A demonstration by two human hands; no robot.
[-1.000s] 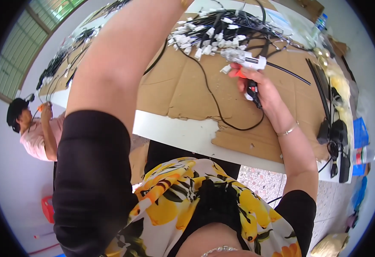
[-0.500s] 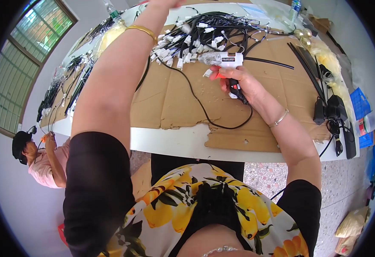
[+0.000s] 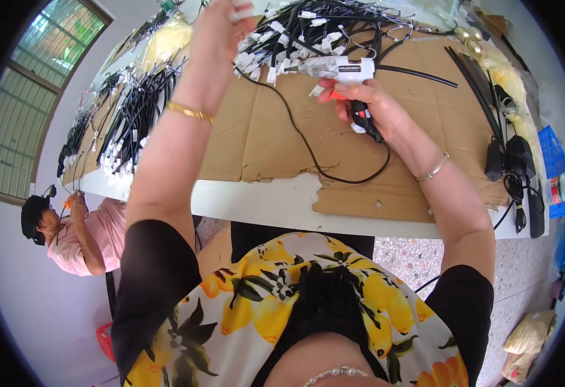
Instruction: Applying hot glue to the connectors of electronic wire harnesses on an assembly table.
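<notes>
Left hand (image 3: 218,40) drawn back; room to table edge (image 3: 263,200).

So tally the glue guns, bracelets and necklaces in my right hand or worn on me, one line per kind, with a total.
Glue guns: 1, the white hot glue gun
Bracelets: 2, a gold bracelet and a silver bracelet
Necklaces: 1, a pearl necklace
Total: 4
</notes>
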